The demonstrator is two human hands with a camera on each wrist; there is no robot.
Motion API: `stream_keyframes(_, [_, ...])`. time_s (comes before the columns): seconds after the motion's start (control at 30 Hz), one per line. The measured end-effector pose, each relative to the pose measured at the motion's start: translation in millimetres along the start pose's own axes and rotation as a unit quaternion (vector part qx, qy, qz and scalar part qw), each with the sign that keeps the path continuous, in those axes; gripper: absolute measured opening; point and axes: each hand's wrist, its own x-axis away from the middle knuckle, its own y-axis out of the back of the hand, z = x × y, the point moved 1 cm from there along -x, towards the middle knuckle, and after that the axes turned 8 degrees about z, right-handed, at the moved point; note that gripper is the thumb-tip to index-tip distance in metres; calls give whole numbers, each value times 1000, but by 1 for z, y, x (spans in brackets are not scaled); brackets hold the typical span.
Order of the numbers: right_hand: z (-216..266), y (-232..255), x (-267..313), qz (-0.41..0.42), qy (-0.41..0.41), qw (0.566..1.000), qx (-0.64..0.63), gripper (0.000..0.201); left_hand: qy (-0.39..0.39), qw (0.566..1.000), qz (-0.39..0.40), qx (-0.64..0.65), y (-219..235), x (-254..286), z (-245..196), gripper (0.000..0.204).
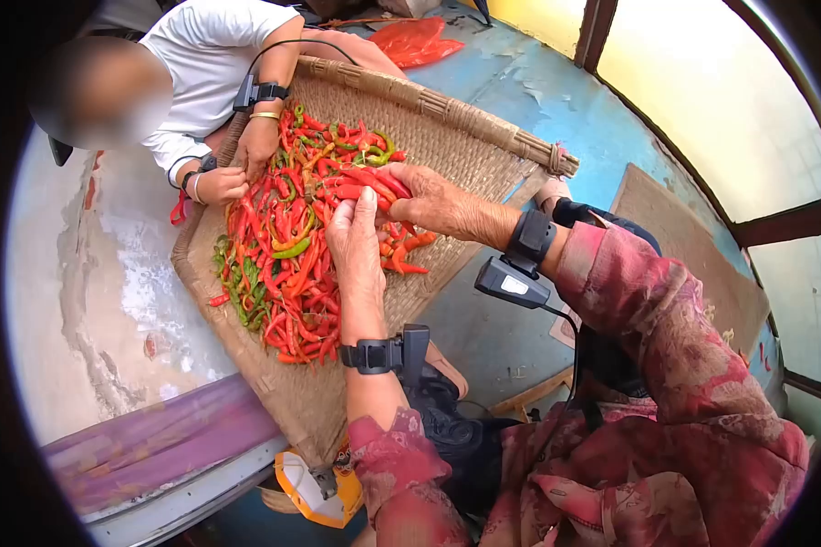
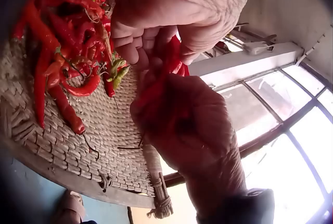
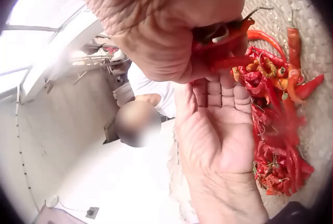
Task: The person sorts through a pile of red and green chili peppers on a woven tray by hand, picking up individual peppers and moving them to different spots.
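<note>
My right hand grips a small bundle of red chili peppers over the pile. The left hand meets the bundle from the near side, its thumb raised against the peppers. In the right wrist view the left palm faces up with its fingers extended; their tips are partly hidden by the bundle. Below both hands lies a heap of red chili peppers, a few green or yellowish, on a woven tray. Dark stems stick out of my right hand's grip.
Another person's hands work among the peppers at the tray's far left. A red plastic bag lies on the blue floor beyond the rim. An orange and white box sits below the near corner, beside purple cloth. Windows line the right side.
</note>
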Motion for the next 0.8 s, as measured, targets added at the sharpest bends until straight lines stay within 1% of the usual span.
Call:
stream_keyframes(0.07, [1, -4, -1, -22, -49, 994, -92, 35, -14, 999, -18, 23, 3, -1, 0, 22])
stream_keyframes(0.1, [2, 4, -1, -20, -46, 995, -83, 35, -22, 999, -17, 29, -4, -6, 2, 22])
stream_keyframes(0.13, [6, 4, 0, -62, -86, 974, -200, 29, -28, 997, -26, 69, -6, -5, 1, 20])
stream_keyframes(0.17, [7, 3, 3, -102, -128, 935, -313, 23, -31, 993, -35, 108, -7, -3, 1, 18])
stream_keyframes(0.2, [3, 6, 0, -119, -130, 927, -330, 15, -29, 993, -37, 108, -3, -2, 3, 18])
stream_keyframes(0.23, [4, 7, 0, -117, -130, 927, -332, 15, -14, 994, -27, 108, 4, -3, 5, 16])
stream_keyframes(0.3, [4, 11, 3, -161, -151, 909, -353, 14, 3, 994, -20, 106, 32, -8, 15, 13])
stream_keyframes(0.33, [1, 10, 3, -162, -147, 916, -337, 14, 26, 988, 11, 153, 53, -14, 23, 13])
stream_keyframes(0.37, [-1, 8, 3, -162, -148, 915, -338, 14, 47, 978, 43, 200, 64, -17, 27, 14])
stream_keyframes(0.4, [-3, 7, 2, -148, -145, 924, -323, 14, -27, 991, -62, 115, 60, -9, 14, 17])
stream_keyframes(0.43, [-4, 7, 2, -133, -140, 932, -306, 14, -63, 980, -96, 165, 70, -9, 10, 22])
stream_keyframes(0.5, [-1, 4, 5, -125, -148, 936, -293, 16, -128, 949, -199, 207, 75, -2, -11, 27])
stream_keyframes(0.53, [1, 2, 6, -119, -156, 939, -282, 19, -128, 949, -201, 207, 82, -3, -8, 27])
stream_keyframes(0.6, [5, 0, 8, -112, -158, 945, -265, 19, -78, 951, -268, 133, 99, -4, 1, 35])
stream_keyframes(0.63, [6, -1, 8, -107, -159, 950, -248, 19, -77, 951, -270, 133, 111, -9, 14, 35])
stream_keyframes(0.67, [4, -3, 8, -106, -160, 949, -249, 19, -86, 952, -241, -168, 121, -15, 24, 37])
stream_keyframes(0.7, [3, -4, 7, -101, -154, 950, -251, 19, -86, 867, -189, -454, 119, -16, 23, 40])
stream_keyframes(0.73, [1, -5, 7, -97, -149, 951, -254, 19, -117, 788, -182, -576, 114, -13, 26, 45])
stream_keyframes(0.77, [-1, -5, 8, -97, -149, 951, -254, 19, -117, 789, -182, -576, 110, -11, 30, 45])
stream_keyframes(0.8, [1, -5, 9, -101, -148, 951, -251, 20, -75, 772, -169, -608, 106, -8, 31, 44])
